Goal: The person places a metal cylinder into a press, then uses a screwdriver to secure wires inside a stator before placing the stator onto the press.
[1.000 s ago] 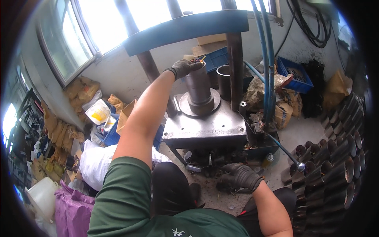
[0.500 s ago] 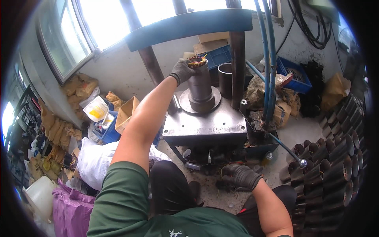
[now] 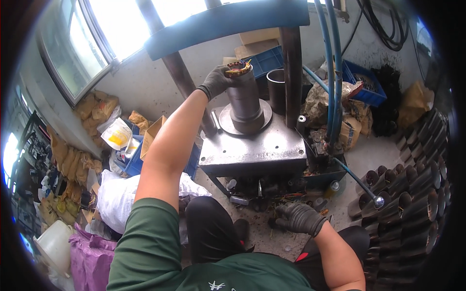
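My left hand [image 3: 216, 83], in a dark grey glove, is closed on the upper rim of an upright grey metal cylinder [image 3: 244, 99]. Inside the cylinder's mouth sits a ring of windings [image 3: 238, 71] with yellow and red wires sticking out. The cylinder stands on a round base plate [image 3: 225, 119] on the metal press table [image 3: 252, 150]. Lower down, in front of the table, my gloved right hand [image 3: 302, 218] hovers over the floor with its fingers loosely apart, and I see nothing in it.
Blue press crossbar [image 3: 228, 26] spans overhead between dark columns. A second, hollow cylinder [image 3: 276, 92] stands behind the table. At right, a ball-ended lever [image 3: 378, 202] juts out near rows of stacked metal tubes [image 3: 417, 213]. White sack [image 3: 121, 199] and purple sack [image 3: 92, 257] lie left.
The view has shifted slightly. My left hand stays at the cylinder's rim, while my right hand has shifted a little to the right and its fingers have loosened slightly.
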Demonstrator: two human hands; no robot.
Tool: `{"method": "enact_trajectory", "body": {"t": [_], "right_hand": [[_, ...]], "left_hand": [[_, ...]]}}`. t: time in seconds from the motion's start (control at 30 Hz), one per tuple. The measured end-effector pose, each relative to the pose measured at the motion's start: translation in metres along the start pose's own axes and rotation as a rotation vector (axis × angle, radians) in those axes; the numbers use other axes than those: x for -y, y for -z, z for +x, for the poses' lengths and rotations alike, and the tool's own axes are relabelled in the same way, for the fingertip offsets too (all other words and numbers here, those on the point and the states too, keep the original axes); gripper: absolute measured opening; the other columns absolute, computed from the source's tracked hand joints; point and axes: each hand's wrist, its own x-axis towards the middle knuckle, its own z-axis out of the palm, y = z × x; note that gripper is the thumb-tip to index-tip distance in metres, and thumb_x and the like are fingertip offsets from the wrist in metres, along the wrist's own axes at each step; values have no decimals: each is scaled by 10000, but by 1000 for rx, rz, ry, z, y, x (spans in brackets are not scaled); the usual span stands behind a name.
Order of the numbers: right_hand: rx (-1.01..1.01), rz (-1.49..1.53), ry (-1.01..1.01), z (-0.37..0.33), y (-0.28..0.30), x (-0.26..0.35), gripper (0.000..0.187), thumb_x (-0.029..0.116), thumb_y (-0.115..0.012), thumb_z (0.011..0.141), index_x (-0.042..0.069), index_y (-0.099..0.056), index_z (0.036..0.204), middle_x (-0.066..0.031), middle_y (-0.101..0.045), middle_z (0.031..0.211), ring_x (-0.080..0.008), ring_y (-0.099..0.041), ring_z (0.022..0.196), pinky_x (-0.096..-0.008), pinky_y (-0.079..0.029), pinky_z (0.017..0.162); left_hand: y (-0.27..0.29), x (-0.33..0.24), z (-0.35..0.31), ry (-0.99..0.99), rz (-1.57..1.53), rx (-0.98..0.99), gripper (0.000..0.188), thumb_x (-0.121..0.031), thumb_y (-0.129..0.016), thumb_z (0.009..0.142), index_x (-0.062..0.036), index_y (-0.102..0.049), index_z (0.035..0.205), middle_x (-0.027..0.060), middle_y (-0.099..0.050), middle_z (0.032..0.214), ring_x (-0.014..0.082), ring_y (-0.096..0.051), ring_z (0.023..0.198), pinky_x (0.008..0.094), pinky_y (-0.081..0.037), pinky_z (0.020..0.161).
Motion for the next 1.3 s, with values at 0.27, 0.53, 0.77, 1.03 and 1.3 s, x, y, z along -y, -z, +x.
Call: {"method": "enact_trajectory", "body": {"t": [0.27, 0.53, 0.77, 1.03, 1.3], "right_hand": [[-29, -77, 25, 0, -3, 5, 479, 485, -652, 947, 59, -690, 1161, -238, -721, 998, -435, -698, 945, -534, -553, 837], [14, -118, -4, -1, 1, 9, 468, 428, -650, 934, 68, -678, 1230, -239, -719, 1026, -420, -691, 1018, -529, -558, 883], [14, -161, -23, -3, 1, 5, 481, 435, -637, 941, 69, -668, 1252, -222, -721, 1072, -402, -700, 1023, -523, -565, 891], [22, -152, -16, -5, -2, 7, 411, 425, -645, 933, 86, -692, 1161, -223, -722, 1022, -405, -702, 1008, -532, -567, 869], [-53, -86, 11, -7, -2, -3, 384, 410, -660, 922, 100, -701, 1144, -209, -725, 1006, -423, -701, 982, -536, -561, 871]], "left_hand": [[6, 2, 8, -94, 4, 96, 545, -93, -924, 788, -18, -702, 1279, 7, -745, 1189, 99, -653, 1081, 296, -533, 1021], [16, 15, 4, -95, -153, 106, 535, -229, -923, 773, -50, -751, 1247, 85, -746, 1115, 168, -662, 1104, 336, -503, 1018], [20, -51, 8, -174, 760, 127, 575, -501, -889, 737, -78, -797, 1117, 134, -750, 1059, 301, -634, 1226, 415, -492, 1091], [25, -76, 15, 145, 913, 356, 572, -588, -837, 741, -81, -798, 1005, 120, -745, 879, 294, -711, 874, 433, -529, 885], [22, -65, 37, 218, 740, 414, 722, -621, -864, 718, 14, -760, 1045, 161, -750, 977, 303, -682, 920, 436, -524, 909]]}}
